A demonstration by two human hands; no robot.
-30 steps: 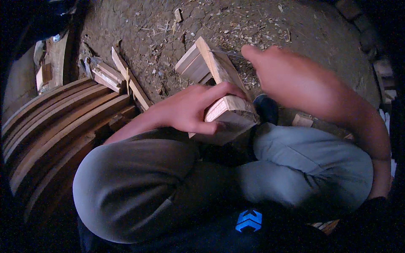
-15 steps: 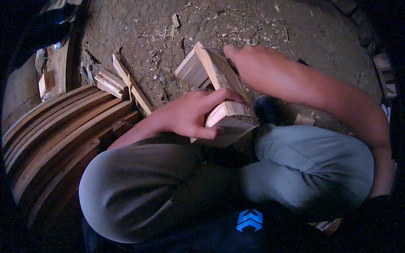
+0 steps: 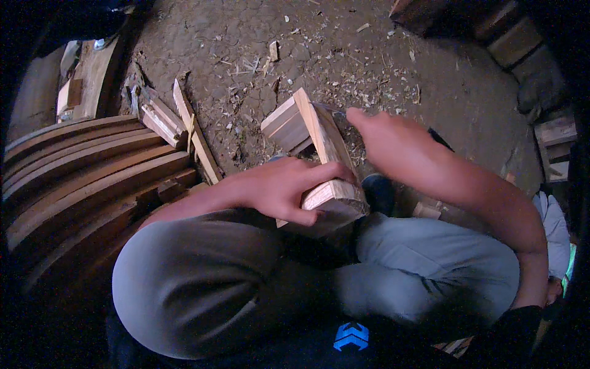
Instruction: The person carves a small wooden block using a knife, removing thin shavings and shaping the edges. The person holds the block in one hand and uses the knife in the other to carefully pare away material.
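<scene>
My left hand is clamped over the near end of a pale wooden block, thumb on one side and fingers across its top. The block slants away from me above my knees, its cut end grain facing me. At its far end, my right hand is closed round a tool whose thin blade shows beside the wood. A dark piece sticks out behind that wrist, perhaps the tool's other end. Most of the tool is hidden by my fist. Beneath the block's far end lie more squared wood pieces.
Long boards are stacked at my left. Beside them lie split offcuts and a pointed strip. Wood chips litter the earth floor. More timber stands at right, near another person's pale sleeve.
The view has shifted, and the block and both hands appear lower in it. My grips look the same. Another person's sleeve and hand have come into sight at the right edge.
</scene>
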